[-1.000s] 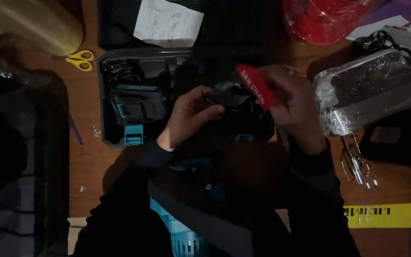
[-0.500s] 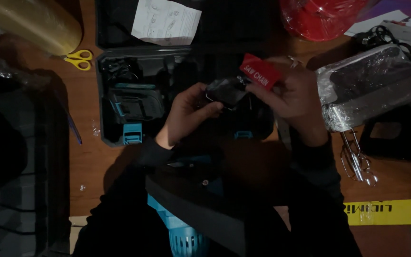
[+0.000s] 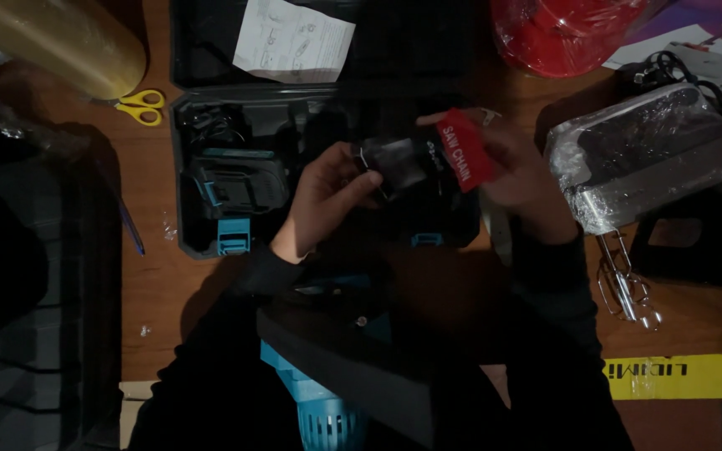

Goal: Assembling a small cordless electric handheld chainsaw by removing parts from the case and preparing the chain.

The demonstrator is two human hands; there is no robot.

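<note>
Both my hands hold a small clear plastic packet with a red label card above an open dark tool case. My left hand pinches the packet's left edge. My right hand grips the red label end. Something dark lies inside the packet; I cannot tell what it is. A black and teal battery pack sits in the case's left side. A folded white instruction sheet lies on the case's raised lid.
Yellow-handled scissors and a large yellowish roll lie at the upper left. A plastic-wrapped hand mixer with metal beaters sits at the right. A red bag is at the top. A teal power tool rests near my lap.
The packet with its red label has turned and shifted slightly up and right between my hands. My left hand's fingers have slid along its edge.
</note>
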